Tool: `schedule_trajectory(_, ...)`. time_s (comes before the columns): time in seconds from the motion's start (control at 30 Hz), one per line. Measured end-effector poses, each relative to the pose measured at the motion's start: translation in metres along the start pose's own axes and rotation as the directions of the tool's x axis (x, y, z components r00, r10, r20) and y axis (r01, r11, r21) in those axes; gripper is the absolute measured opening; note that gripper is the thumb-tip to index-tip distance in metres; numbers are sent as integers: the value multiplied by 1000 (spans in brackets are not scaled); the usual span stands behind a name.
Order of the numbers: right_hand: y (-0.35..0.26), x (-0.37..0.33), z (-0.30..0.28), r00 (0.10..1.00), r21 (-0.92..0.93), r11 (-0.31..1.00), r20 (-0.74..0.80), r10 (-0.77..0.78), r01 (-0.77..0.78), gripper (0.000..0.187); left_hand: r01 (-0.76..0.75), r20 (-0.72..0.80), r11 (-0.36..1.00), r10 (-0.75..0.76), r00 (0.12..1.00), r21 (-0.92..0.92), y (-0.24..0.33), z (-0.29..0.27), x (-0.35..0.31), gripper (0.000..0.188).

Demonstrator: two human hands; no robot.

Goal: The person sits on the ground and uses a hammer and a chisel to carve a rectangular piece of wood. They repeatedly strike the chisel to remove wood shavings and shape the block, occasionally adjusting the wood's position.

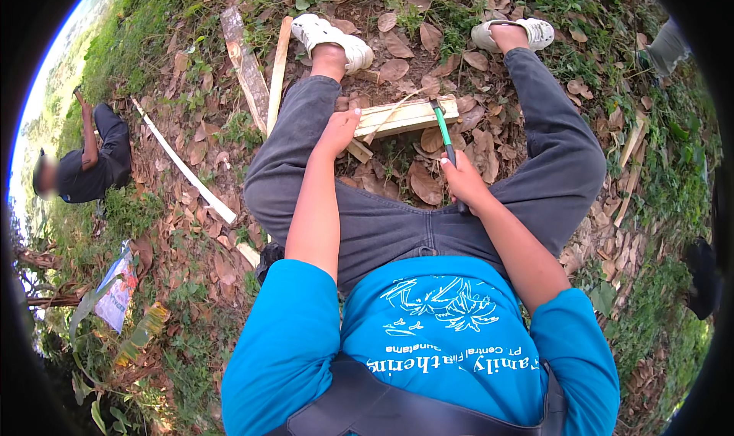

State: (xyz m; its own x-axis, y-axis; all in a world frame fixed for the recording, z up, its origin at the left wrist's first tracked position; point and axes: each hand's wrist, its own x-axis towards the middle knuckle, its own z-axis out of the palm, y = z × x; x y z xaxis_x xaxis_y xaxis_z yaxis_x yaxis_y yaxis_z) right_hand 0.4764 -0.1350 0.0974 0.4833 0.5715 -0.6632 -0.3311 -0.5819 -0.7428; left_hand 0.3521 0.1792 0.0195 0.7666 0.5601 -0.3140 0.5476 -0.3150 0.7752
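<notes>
Between my bent legs a short pale wooden beam lies crosswise above the leaf-covered ground. My left hand grips its left end, thumb on top and the other fingers mostly hidden. My right hand is closed around the dark grip of a hammer with a green shaft. The hammer's small dark head rests at or just above the beam's top, toward its right end; contact is hard to tell. A thin wooden strip slants across the beam.
Two planks lie beyond my left knee, and a long pale strip lies further left. Another person sits at the far left, near a printed sack. Wood pieces lie at the right. My light clogs rest on dry leaves.
</notes>
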Motion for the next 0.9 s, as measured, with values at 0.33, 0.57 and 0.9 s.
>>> schedule_trajectory(0.33, 0, 6, -9, 1000, -48, 999, -18, -17, 17, 26, 246, -341, 929, -144, 929, 277, 24, 36, 0, 33)
schedule_trajectory(0.57, 5, 5, -3, 998, 38, 999, 40, -38, 37, 24, 239, -444, 945, -121, 888, 221, 11, 44, 15, 28)
schedule_trajectory(0.9, 8, 6, -13, 999, -67, 998, 48, 22, -19, 27, 196, -537, 980, -152, 830, 27, 11, 73, 20, 25)
